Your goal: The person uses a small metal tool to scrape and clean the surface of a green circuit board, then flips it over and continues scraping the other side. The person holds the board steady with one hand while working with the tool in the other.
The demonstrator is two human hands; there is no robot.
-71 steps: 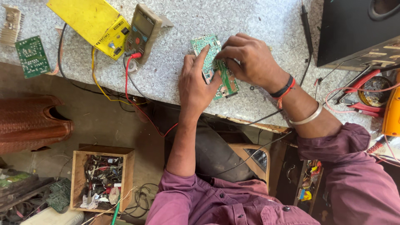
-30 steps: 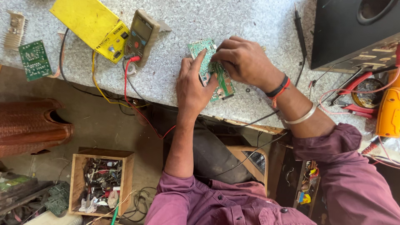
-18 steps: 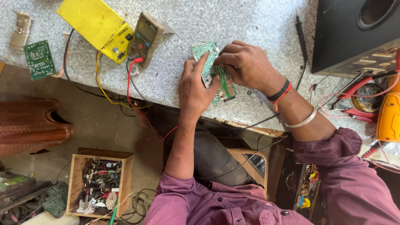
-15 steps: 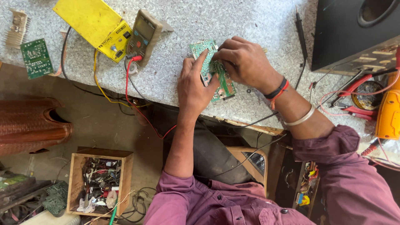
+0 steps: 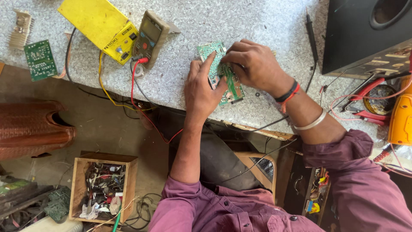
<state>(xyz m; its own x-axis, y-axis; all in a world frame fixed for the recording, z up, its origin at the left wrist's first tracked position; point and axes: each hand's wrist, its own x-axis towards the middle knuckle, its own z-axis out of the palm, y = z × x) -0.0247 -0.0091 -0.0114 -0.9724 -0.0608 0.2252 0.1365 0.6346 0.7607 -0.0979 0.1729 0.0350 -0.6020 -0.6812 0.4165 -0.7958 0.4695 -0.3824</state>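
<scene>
A green circuit board [image 5: 209, 52] lies on the speckled grey worktop [image 5: 240, 21]. My left hand [image 5: 202, 88] rests on the board's near side, thumb and fingers pressing it down. My right hand [image 5: 253, 64] covers the board's middle and right part, fingertips pinched on something small that I cannot make out. The lower end of the board [image 5: 233, 95] shows between the two hands.
A yellow meter [image 5: 103, 25] and a tan multimeter [image 5: 150, 36] with red and yellow leads lie to the left. Another small green board [image 5: 40, 59] and a heat sink [image 5: 19, 29] sit far left. A black speaker box [image 5: 369, 34], red pliers [image 5: 365, 92], a probe [image 5: 311, 32], a wooden parts box [image 5: 103, 189] below.
Both hands stay on the circuit board with only small finger shifts. The view has drifted slightly; nothing was picked up or let go.
</scene>
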